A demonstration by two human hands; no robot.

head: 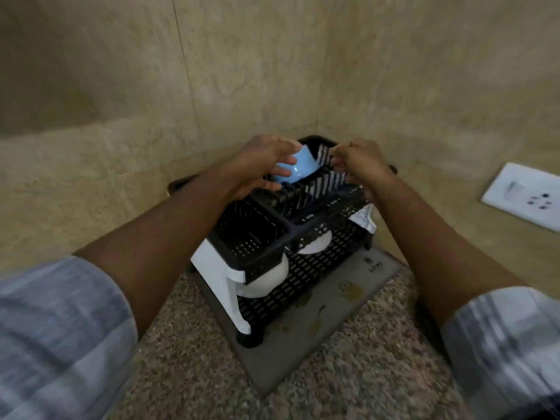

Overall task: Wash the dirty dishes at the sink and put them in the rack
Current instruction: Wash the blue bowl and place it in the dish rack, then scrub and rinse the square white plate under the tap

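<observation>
A black two-tier dish rack (pixel 266 265) with white side supports stands in the corner of the counter. My left hand (pixel 260 165) holds a light blue cup (pixel 298 168) upside down and tilted, over the far end of the rack's top tier. My right hand (pixel 360 165) is at the rack's far right rim, fingers curled on the black edge. Two white bowls, a white bowl at the front (pixel 266 278) and a white bowl further back (pixel 315 242), sit upside down on the lower tier.
A grey drying mat (pixel 333 322) lies under the rack on the speckled stone counter (pixel 188 374). Beige tiled walls meet right behind the rack. A white socket plate (pixel 527 195) is on the right wall.
</observation>
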